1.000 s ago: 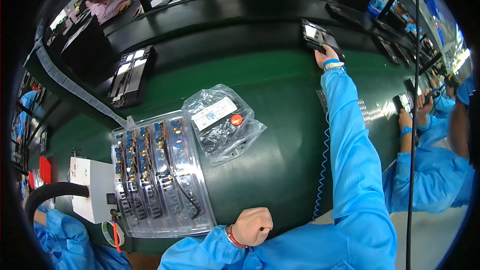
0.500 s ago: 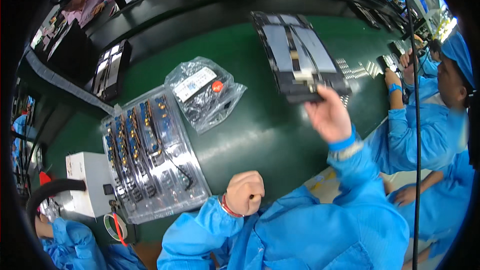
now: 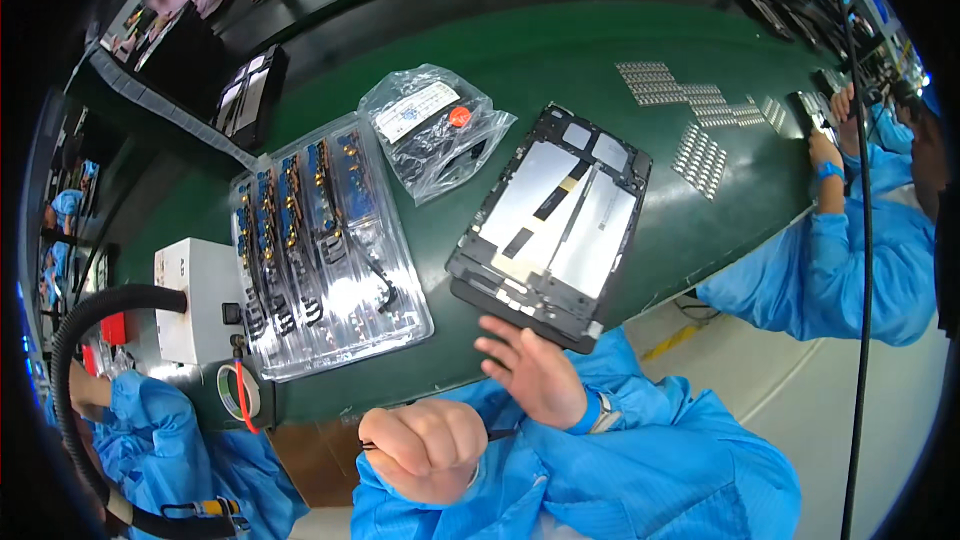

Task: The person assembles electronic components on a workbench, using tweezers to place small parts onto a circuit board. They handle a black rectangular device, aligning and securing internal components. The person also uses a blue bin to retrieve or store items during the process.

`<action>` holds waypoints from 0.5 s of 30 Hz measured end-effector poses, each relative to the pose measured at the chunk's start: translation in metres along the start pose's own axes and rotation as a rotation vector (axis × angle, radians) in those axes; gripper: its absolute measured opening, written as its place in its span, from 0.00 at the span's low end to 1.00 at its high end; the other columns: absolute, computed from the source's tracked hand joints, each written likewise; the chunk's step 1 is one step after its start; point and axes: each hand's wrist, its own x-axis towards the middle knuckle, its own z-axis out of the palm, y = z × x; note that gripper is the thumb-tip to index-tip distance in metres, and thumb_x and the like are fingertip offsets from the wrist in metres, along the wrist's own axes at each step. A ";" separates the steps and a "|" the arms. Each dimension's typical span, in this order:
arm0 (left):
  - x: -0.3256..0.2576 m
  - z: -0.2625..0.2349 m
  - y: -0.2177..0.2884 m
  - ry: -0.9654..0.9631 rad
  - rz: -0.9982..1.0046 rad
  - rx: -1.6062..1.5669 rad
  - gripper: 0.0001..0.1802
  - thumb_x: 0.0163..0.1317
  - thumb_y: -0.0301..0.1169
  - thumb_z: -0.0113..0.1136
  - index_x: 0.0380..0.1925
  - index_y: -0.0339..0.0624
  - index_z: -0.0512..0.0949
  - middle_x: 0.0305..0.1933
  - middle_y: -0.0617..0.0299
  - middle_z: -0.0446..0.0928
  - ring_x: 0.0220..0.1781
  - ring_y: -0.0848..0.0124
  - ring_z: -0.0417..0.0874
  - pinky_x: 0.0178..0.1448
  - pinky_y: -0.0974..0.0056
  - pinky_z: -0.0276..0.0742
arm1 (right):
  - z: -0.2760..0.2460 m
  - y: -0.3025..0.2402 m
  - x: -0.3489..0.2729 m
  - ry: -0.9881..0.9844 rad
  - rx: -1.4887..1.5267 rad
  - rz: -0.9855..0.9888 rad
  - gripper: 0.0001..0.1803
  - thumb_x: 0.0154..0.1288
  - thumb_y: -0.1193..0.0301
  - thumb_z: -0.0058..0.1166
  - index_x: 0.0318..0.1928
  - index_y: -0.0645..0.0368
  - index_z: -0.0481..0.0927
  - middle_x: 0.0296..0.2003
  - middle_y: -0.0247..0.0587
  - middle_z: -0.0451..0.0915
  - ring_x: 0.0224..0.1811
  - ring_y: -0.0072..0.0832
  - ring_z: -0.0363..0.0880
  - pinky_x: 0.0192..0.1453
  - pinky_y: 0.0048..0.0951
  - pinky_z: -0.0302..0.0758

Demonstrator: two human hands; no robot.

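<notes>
An opened tablet (image 3: pixel 612 230) with silver panels, a black frame and a dark ribbon cable lies tilted on the green table near its front edge. Just below the tablet's lower edge is my right hand (image 3: pixel 545 380), fingers spread and holding nothing. Lower and to the left, my left hand (image 3: pixel 420 448) is closed in a fist round a thin dark tool (image 3: pixel 500 434), whose ends poke out on both sides. The fingers hide most of that tool, so its kind is unclear.
A clear plastic tray (image 3: pixel 415 290) of small cable boards stands left, beside a clear bag (image 3: pixel 440 175) with dark parts. Further left are a white box (image 3: pixel 190 285), a black hose (image 3: pixel 75 360) and a tape roll (image 3: pixel 238 392). Small silver pieces (image 3: pixel 700 160) lie right, near a co-worker (image 3: pixel 835 270).
The tablet has come down nearer to me and now lies on the table; my right hand has let go of it. The whole view has shifted, and my left hand remains closed.
</notes>
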 end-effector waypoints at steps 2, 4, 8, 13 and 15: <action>-0.009 -0.005 0.003 0.022 -0.017 0.023 0.17 0.68 0.40 0.34 0.20 0.45 0.57 0.11 0.65 0.56 0.12 0.76 0.55 0.12 0.73 0.52 | 0.005 -0.008 0.004 -0.077 0.034 0.227 0.24 0.65 0.65 0.41 0.60 0.56 0.58 0.57 0.40 0.63 0.56 0.29 0.64 0.54 0.30 0.66; -0.018 -0.009 0.004 0.064 -0.023 0.034 0.17 0.68 0.40 0.34 0.20 0.45 0.57 0.11 0.66 0.55 0.12 0.76 0.54 0.11 0.74 0.52 | 0.005 -0.021 -0.001 -0.252 -0.184 0.330 0.20 0.66 0.69 0.40 0.58 0.58 0.61 0.55 0.40 0.65 0.54 0.28 0.66 0.54 0.29 0.65; -0.037 -0.018 0.008 0.148 -0.015 0.080 0.18 0.68 0.39 0.33 0.20 0.45 0.57 0.11 0.67 0.55 0.11 0.77 0.53 0.11 0.74 0.51 | 0.018 -0.097 0.000 -0.680 -1.128 -0.047 0.17 0.58 0.73 0.50 0.50 0.60 0.70 0.45 0.46 0.73 0.47 0.31 0.73 0.48 0.30 0.70; -0.043 -0.018 0.005 0.210 -0.077 0.107 0.17 0.68 0.37 0.34 0.20 0.44 0.57 0.10 0.67 0.54 0.11 0.78 0.52 0.10 0.74 0.49 | -0.013 -0.197 0.067 -0.256 -2.450 -0.718 0.44 0.38 0.51 0.64 0.60 0.40 0.62 0.61 0.66 0.45 0.63 0.62 0.44 0.64 0.48 0.47; -0.044 -0.018 -0.001 0.197 -0.073 0.123 0.16 0.67 0.37 0.36 0.20 0.43 0.57 0.10 0.67 0.54 0.10 0.78 0.52 0.09 0.74 0.48 | -0.027 -0.223 0.073 -0.357 -2.439 -0.590 0.46 0.35 0.51 0.66 0.60 0.36 0.61 0.61 0.66 0.44 0.63 0.62 0.45 0.64 0.46 0.49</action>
